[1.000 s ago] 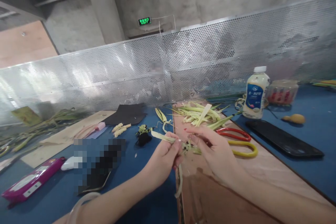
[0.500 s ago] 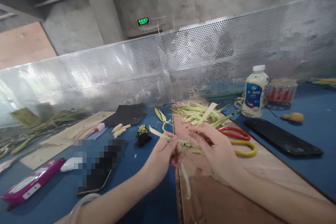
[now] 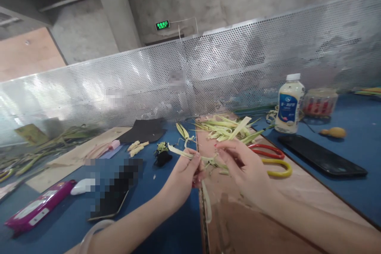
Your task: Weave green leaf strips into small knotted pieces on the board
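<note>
My left hand (image 3: 187,168) is closed, thumb and fingers pinching a pale green leaf strip (image 3: 178,152). One end of the strip sticks out to the upper left, and another length (image 3: 206,202) hangs below the fingers over the board. A knotted or twisted stretch of it runs across to my right hand (image 3: 239,162), whose fingers are bent around its other side; the exact grip is partly hidden. Just beyond lies a heap of similar leaf strips (image 3: 226,127). Scissors with a red handle loop (image 3: 268,151) and a yellow one (image 3: 278,168) rest by my right hand, their blades hidden.
A wooden board (image 3: 253,222) lies on the blue table (image 3: 175,222). To the right are a bottle (image 3: 288,105), a jar (image 3: 320,103) and a black phone (image 3: 321,154). To the left are a purple packet (image 3: 40,208), a dark flat object (image 3: 116,192) and black sheet (image 3: 145,130). Perforated metal panels stand behind.
The hanging length of leaf strip has swung slightly left and looks broader. My right fingertips have shifted a little; both hands stay in nearly the same place.
</note>
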Demonstrator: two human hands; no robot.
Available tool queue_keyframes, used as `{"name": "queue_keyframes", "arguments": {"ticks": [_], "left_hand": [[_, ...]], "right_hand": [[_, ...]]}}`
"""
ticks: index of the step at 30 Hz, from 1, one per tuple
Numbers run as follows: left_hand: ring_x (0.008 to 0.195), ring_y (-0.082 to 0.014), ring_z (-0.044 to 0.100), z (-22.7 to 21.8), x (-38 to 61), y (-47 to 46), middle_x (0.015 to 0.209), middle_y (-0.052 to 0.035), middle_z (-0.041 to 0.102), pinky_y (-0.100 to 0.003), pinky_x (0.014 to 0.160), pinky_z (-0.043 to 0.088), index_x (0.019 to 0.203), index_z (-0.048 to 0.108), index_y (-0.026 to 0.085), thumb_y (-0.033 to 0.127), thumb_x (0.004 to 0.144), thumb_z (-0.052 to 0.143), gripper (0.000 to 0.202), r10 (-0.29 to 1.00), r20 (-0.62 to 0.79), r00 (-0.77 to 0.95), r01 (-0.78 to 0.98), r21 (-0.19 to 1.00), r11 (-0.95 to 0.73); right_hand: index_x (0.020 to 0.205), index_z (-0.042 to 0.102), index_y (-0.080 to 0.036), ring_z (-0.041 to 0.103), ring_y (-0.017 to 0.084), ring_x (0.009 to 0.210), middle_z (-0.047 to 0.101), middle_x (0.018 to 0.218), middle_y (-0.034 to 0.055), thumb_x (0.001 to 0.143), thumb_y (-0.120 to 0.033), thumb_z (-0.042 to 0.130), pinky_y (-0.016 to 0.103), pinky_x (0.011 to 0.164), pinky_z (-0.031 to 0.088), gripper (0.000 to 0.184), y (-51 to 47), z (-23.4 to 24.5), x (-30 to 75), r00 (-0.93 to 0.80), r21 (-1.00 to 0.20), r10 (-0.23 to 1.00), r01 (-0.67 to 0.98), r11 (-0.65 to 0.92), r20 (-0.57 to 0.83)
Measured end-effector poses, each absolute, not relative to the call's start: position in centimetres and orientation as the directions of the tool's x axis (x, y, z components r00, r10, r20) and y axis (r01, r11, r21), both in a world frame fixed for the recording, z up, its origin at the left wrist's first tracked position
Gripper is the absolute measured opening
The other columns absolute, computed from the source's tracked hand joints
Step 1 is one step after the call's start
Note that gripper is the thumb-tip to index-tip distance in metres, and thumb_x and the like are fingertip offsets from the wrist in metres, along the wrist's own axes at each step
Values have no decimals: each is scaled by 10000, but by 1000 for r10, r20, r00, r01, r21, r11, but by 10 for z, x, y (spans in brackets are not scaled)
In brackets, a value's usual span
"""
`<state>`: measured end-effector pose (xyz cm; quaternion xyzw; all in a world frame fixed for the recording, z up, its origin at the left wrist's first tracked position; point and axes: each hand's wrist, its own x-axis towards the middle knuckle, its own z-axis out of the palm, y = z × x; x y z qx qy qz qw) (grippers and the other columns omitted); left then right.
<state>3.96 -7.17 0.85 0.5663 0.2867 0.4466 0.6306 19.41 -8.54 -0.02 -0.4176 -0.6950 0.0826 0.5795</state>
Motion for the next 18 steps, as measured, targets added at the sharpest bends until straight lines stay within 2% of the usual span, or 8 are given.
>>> {"name": "queue_keyframes", "arguments": {"ticks": [4,10,13,18], "left_hand": [[393,-35,225,7,40,-72,453,96,382,-180,407,164,725,318,199,349,862,387,215,896,133,423,-198,979,-52],[388,-31,221,8,41,-71,472,105,369,-169,397,157,725,309,205,386,821,451,250,895,135,425,-203,978,-51],[398,-29,207,9,40,-70,493,109,325,-164,397,137,724,302,207,402,807,470,271,888,135,440,-189,980,-56],[415,-20,238,5,40,-69,576,95,347,-170,404,138,741,310,204,410,811,460,264,881,145,451,-164,983,-78]], "right_hand": [[879,522,-255,581,116,687,608,856,-18,844,-215,473,206,572,430,73,-86,-1,193,37,-641,702,446,625,711],[873,525,-236,588,136,687,617,861,8,843,-229,461,213,530,429,71,-87,-1,193,57,-655,719,465,595,693],[881,532,-226,590,148,683,625,845,20,846,-223,444,235,561,446,94,-86,-1,194,43,-637,709,480,603,704],[895,543,-222,608,173,751,642,903,42,844,-225,443,265,615,471,113,-83,-3,195,40,-610,694,514,603,719]]}}
